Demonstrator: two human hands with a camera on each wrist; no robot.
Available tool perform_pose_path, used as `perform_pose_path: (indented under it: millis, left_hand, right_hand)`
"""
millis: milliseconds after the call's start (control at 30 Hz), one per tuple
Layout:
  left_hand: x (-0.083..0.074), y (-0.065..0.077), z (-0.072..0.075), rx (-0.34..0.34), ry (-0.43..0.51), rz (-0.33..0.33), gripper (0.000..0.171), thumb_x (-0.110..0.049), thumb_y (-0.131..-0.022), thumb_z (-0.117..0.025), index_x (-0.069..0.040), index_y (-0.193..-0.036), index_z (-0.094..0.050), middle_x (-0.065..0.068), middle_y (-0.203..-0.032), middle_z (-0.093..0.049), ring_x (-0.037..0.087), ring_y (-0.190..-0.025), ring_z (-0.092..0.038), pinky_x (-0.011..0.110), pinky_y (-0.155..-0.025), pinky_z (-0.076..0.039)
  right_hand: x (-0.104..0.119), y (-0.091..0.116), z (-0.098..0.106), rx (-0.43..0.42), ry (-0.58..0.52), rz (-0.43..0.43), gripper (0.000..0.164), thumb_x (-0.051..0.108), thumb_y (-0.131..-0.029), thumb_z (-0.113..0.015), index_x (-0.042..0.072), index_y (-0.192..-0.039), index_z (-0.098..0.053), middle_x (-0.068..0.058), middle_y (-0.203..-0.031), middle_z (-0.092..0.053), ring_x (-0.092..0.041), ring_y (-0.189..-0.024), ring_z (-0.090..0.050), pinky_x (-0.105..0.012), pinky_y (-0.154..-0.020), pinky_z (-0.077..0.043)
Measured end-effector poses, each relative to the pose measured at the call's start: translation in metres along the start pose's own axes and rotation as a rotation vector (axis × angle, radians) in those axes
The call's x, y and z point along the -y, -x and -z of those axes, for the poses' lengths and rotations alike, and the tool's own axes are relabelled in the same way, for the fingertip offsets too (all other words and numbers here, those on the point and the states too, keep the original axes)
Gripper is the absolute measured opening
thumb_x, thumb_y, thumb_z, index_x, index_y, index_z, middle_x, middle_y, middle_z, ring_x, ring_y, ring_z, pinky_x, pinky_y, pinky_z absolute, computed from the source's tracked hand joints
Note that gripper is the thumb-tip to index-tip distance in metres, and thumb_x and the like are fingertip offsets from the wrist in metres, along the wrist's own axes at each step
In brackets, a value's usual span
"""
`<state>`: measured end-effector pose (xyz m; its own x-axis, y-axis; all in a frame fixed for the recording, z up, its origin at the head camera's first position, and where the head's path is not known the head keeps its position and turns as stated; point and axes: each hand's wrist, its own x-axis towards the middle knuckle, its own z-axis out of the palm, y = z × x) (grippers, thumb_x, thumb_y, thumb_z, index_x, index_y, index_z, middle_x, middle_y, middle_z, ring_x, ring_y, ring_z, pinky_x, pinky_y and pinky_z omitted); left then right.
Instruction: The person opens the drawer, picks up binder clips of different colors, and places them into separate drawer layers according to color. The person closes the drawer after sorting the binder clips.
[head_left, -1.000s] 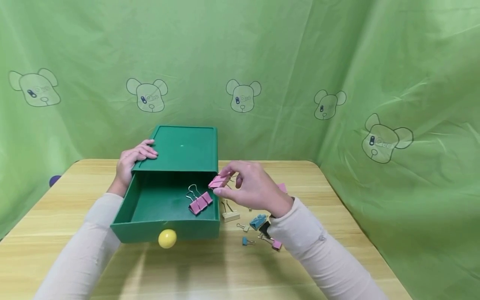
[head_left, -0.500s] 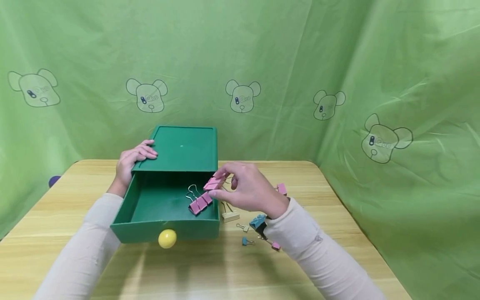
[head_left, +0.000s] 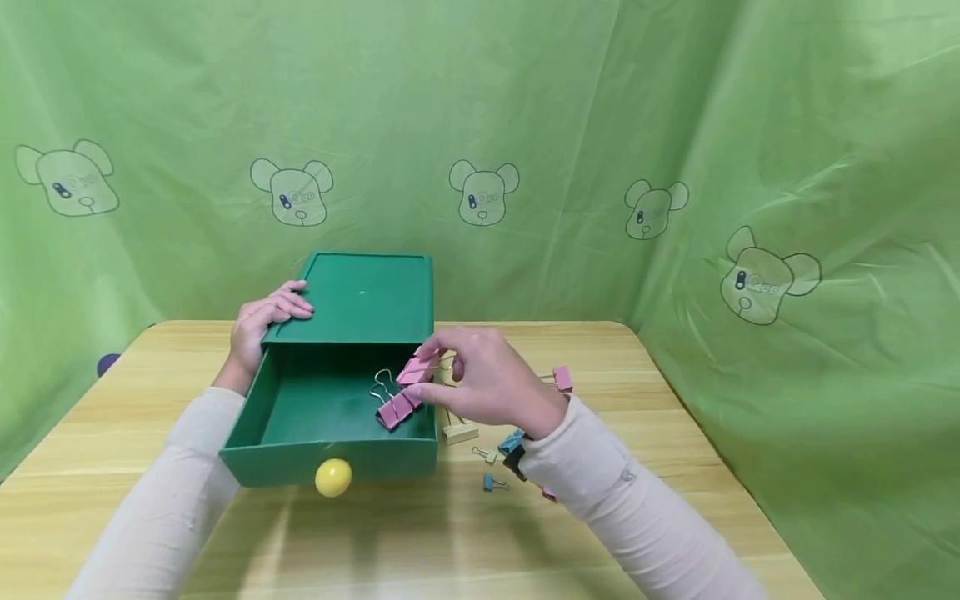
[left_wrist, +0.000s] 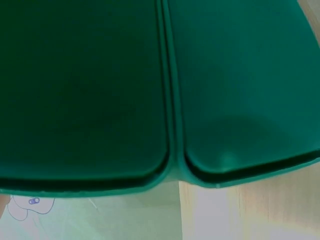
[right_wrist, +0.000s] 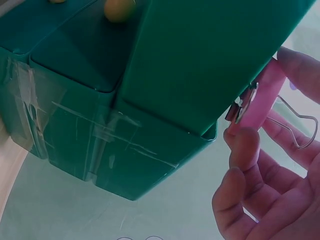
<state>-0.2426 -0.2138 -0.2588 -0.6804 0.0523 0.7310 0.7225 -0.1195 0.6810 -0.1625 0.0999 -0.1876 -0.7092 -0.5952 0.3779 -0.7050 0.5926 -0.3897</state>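
Observation:
My right hand pinches a pink binder clip between thumb and fingers, over the right side of a pulled-out green drawer. The right wrist view shows that pink clip at the drawer's side wall, its wire handle sticking out toward the palm. A second pink binder clip lies inside the drawer, wire handles up, partly overlapped by my thumb. My left hand rests on the left edge of the green drawer box, fingers over its top. Only green panels fill most of the left wrist view.
Right of the drawer lie a cream binder clip, a small cream one, a small blue one, larger blue and black clips, and a pink clip. A yellow knob juts from the drawer front.
My right hand has moved left and slightly down, carrying the pink binder clip from the drawer's right rim to over its inside. The left hand stays on the box.

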Motion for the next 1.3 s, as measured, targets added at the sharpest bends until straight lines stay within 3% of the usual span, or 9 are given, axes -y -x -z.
perform_pose_path:
  millis: [833,1167,1300]
  left_hand:
    - [0.001,0.000,0.000,0.006,0.005,-0.004,0.055,0.015,-0.085,-0.025,-0.005,-0.078,-0.076,-0.002,-0.087,-0.072,0.022,-0.117,-0.053,0.026,-0.107,-0.032]
    - [0.000,0.000,0.001,0.007,0.009,-0.004,0.056,0.015,-0.085,-0.024,-0.004,-0.079,-0.075,-0.002,-0.087,-0.072,0.022,-0.118,-0.053,0.026,-0.107,-0.031]
    - [0.000,0.000,0.000,0.009,0.002,-0.011,0.056,0.016,-0.085,-0.023,-0.005,-0.079,-0.075,-0.002,-0.087,-0.072,0.021,-0.117,-0.053,0.026,-0.107,-0.032]
  right_hand:
    - [0.012,-0.005,-0.007,0.012,-0.036,0.039,0.030,0.028,-0.079,-0.081,0.015,-0.103,-0.069,0.011,-0.088,-0.064,-0.010,-0.056,-0.050,-0.022,-0.053,-0.043]
    - [0.015,-0.007,-0.007,0.020,-0.051,0.064,0.033,0.029,-0.080,-0.080,0.013,-0.106,-0.068,0.002,-0.083,-0.065,-0.011,-0.055,-0.050,-0.022,-0.052,-0.043]
    - [0.016,-0.008,-0.007,0.016,-0.051,0.074,0.033,0.029,-0.079,-0.081,0.013,-0.106,-0.068,0.005,-0.080,-0.063,-0.008,-0.054,-0.048,-0.022,-0.052,-0.043]
